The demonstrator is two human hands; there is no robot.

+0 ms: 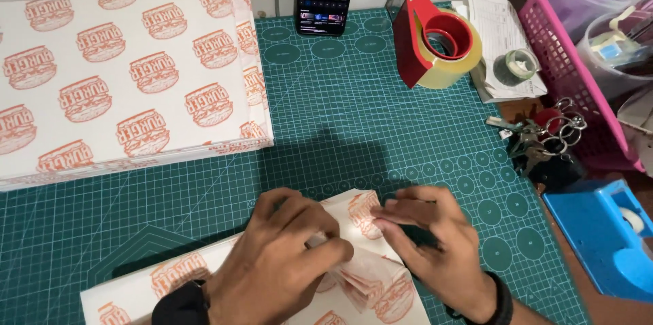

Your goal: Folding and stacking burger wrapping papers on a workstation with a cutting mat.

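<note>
Printed paper sheet point(360, 219), white with orange burger marks, lies at the near edge of the green cutting mat point(340, 128) on the surface, partly folded. Left hand point(282, 253) presses down on it, grip closed over a fold. Right hand point(435, 243) pinches the sheet's upper corner, fingers together on the paper. A stack of the same paper point(122, 80) lies far left, a red tape dispenser point(425, 39) beyond

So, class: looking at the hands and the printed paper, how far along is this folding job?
Early on. One printed sheet is partly creased; both the left hand and the right hand press its folds on the green cutting mat. The stack of flat sheets lies unfolded, and no finished piece shows.
</note>
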